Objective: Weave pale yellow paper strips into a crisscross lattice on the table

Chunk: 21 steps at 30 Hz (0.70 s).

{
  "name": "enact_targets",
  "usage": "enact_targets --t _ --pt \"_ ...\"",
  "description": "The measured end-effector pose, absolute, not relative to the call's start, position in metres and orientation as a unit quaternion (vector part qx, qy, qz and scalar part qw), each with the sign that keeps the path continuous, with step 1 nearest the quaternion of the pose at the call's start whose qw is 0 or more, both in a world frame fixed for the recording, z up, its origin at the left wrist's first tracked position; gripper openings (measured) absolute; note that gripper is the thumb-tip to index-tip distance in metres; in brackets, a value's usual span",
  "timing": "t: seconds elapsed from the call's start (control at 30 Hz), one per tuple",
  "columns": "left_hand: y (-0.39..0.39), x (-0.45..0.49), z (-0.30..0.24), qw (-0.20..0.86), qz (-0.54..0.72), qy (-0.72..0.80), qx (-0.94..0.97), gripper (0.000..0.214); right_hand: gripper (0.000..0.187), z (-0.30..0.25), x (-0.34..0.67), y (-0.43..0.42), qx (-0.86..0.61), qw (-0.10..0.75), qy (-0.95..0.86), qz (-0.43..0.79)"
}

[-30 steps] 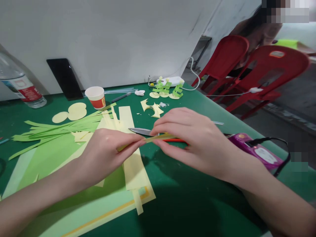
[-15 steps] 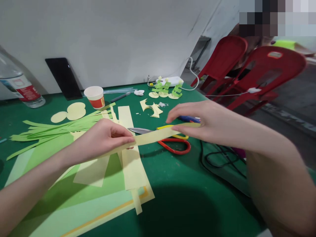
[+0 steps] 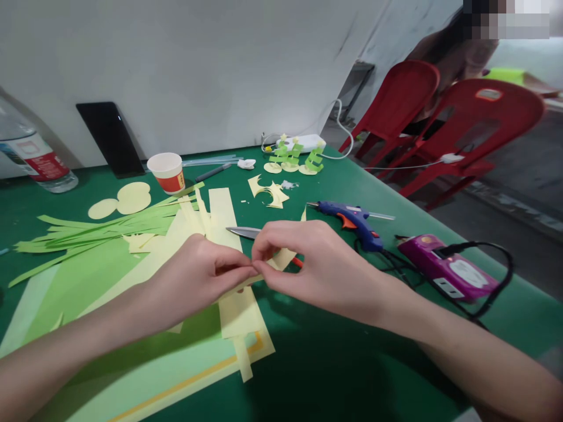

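Observation:
Both hands meet over the papers, pinching one pale yellow paper strip (image 3: 282, 258). My left hand (image 3: 200, 266) is closed on it with thumb and forefinger. Right beside those fingertips, my right hand (image 3: 308, 264) pinches the same strip, and its end curls up behind the knuckles. Below lie sheets of yellow and green paper (image 3: 189, 346), with a cut yellow piece (image 3: 240, 313) on top. Scissors (image 3: 243, 232) lie just beyond, their handles mostly hidden by my right hand. Green paper strips (image 3: 97, 234) are heaped to the left.
A blue glue gun (image 3: 352, 218) and a purple power strip (image 3: 448, 269) with black cables lie at right. Farther back stand small green paper trees (image 3: 288, 153), a paper cup (image 3: 167, 173), a phone (image 3: 112, 140) and a bottle (image 3: 37, 155). A person sits near red chairs (image 3: 484, 129).
My right hand has moved left and down along the strip to meet my left hand. The glue gun and power strip have come into fuller view. My left hand has shifted slightly.

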State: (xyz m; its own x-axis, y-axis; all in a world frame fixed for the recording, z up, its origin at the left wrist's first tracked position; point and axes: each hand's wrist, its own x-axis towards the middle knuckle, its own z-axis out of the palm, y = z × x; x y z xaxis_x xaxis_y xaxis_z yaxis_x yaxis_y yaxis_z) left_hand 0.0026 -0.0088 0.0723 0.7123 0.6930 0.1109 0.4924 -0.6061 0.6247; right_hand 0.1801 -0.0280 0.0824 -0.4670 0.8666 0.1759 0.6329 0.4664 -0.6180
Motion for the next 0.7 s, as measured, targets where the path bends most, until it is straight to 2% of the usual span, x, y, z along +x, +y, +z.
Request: enact_targets --t 0.2,0.7 --pt "-0.008 -0.001 0.077 0.296 0.151 0.339 0.88 0.03 0.007 0.085 0.183 -0.024 -0.452 0.209 -0.815 0.296" --pt "0.018 -0.022 0.104 0.283 0.121 0.386 0.87 0.031 0.016 0.1 0.245 -0.002 -0.507 0.122 -0.797 0.305"
